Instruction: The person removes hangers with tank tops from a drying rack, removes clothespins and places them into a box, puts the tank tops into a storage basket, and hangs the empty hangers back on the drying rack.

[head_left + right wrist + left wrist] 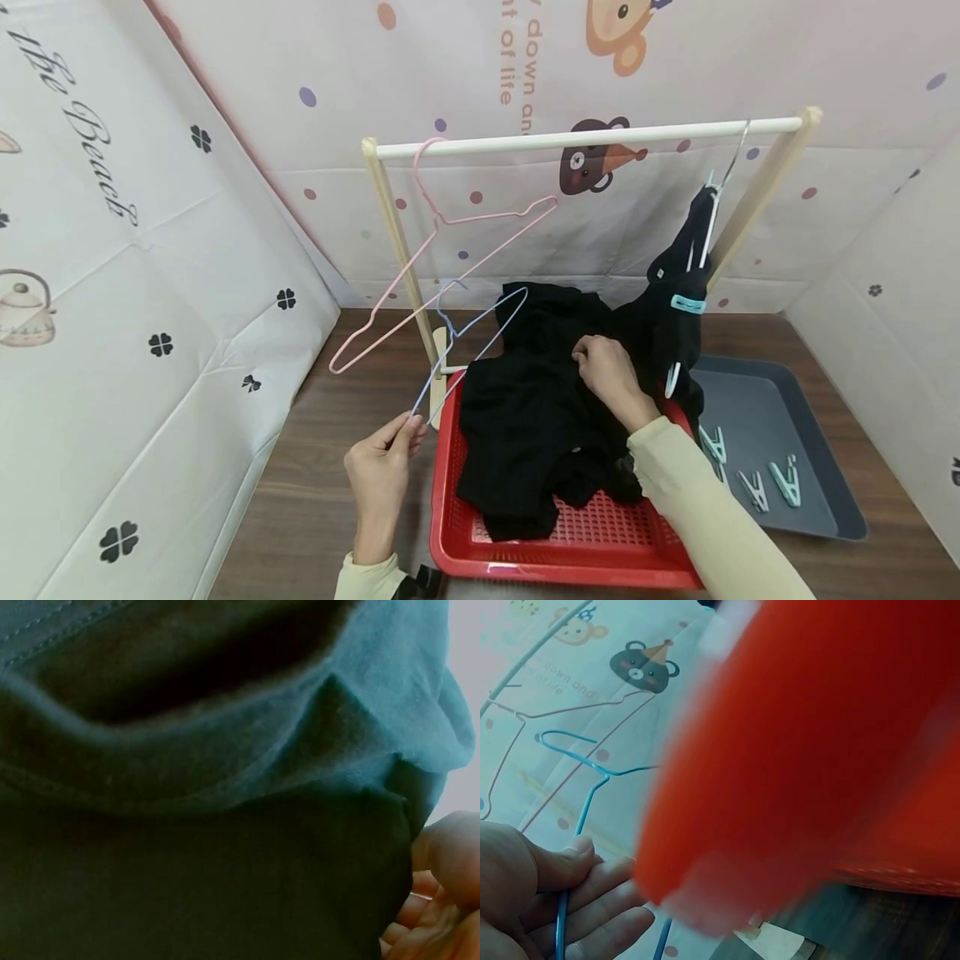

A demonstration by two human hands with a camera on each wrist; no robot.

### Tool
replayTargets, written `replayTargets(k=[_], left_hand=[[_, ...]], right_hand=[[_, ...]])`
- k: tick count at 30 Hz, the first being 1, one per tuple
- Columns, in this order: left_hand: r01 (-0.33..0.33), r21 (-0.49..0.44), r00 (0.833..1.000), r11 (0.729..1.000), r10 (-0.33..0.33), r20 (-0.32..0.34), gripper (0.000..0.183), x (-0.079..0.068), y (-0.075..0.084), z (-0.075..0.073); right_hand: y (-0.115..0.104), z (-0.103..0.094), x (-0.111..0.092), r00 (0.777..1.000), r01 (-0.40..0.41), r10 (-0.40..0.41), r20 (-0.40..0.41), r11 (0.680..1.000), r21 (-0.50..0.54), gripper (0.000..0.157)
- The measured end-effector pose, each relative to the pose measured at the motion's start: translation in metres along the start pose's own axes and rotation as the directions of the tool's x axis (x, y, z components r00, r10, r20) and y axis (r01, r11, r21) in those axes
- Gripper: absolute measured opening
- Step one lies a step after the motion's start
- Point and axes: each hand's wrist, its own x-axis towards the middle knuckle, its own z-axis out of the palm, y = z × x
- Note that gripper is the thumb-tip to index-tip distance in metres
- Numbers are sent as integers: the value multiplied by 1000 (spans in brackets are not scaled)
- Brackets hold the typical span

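Note:
My left hand (381, 475) pinches a blue wire hanger (480, 329) by one lower corner, and the hanger's hook points away from me. In the left wrist view the thumb presses the hanger wire (592, 799) against the fingers. My right hand (611, 375) holds black clothing (525, 417) with curled fingers, over the red basket (566, 571). Folds of the dark cloth (195, 877) fill most of the right wrist view, with the thumb and fingers (450, 859) at its right edge.
A white-barred rack (585, 139) carries a pink hanger (442, 258) on the left. Black clothing (678, 292) with a blue clip (687, 304) hangs on a white hanger at its right end. A grey tray (813, 500) with several clothespins (785, 482) lies right of the basket.

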Motion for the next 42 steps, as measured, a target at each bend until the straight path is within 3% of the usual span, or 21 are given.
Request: replayTargets(k=[4, 8, 14, 17, 19, 24, 28, 30, 32, 35, 38, 40, 42], left_hand=[[-1, -11, 1000, 1000, 1, 7, 9, 0, 1, 0], [8, -12, 1000, 1000, -8, 6, 9, 0, 2, 0], [14, -6, 1000, 1000, -14, 8, 9, 0, 0, 1], [13, -5, 1000, 1000, -13, 6, 8, 1, 0, 1], [10, -7, 1000, 1000, -10, 5, 8, 0, 1, 1], [5, -13, 1000, 1000, -5, 5, 9, 1, 1, 1], [7, -5, 1000, 1000, -7, 10, 8, 1, 0, 1], [0, 3, 1000, 1000, 0, 14, 8, 1, -1, 1], [-3, 9, 1000, 1000, 3, 17, 8, 1, -1, 1], [-6, 15, 1000, 1000, 6, 17, 8, 2, -1, 1], [0, 21, 1000, 1000, 0, 17, 9, 2, 0, 1], [6, 21, 1000, 1000, -7, 21, 10, 2, 1, 1], [13, 22, 1000, 1000, -13, 25, 11, 1, 1, 0]], right_hand=[[-6, -1, -1, 994, 25, -10, -104, 990, 142, 10], [-30, -13, -10, 983, 88, -29, -184, 943, 320, 10], [-75, -43, -47, 950, 305, -247, -190, 862, 405, 7], [-83, -50, -62, 924, 376, -368, -104, 827, 417, 10], [-82, -47, -68, 908, 382, -420, -3, 823, 419, 12], [-68, -16, -76, 854, 370, -457, 249, 869, 327, 13], [-58, 7, -76, 832, 365, -450, 325, 884, 291, 14], [-56, 11, -73, 835, 359, -448, 320, 884, 300, 14], [-56, 10, -66, 854, 366, -446, 267, 881, 300, 11], [-58, 4, -52, 893, 405, -439, 104, 881, 245, 5], [-57, 2, -36, 928, 372, -371, -33, 918, 136, 14], [-54, 2, -28, 951, 310, -308, -35, 947, 82, 28], [-50, 5, -24, 967, 254, -256, 23, 966, 47, 43]])
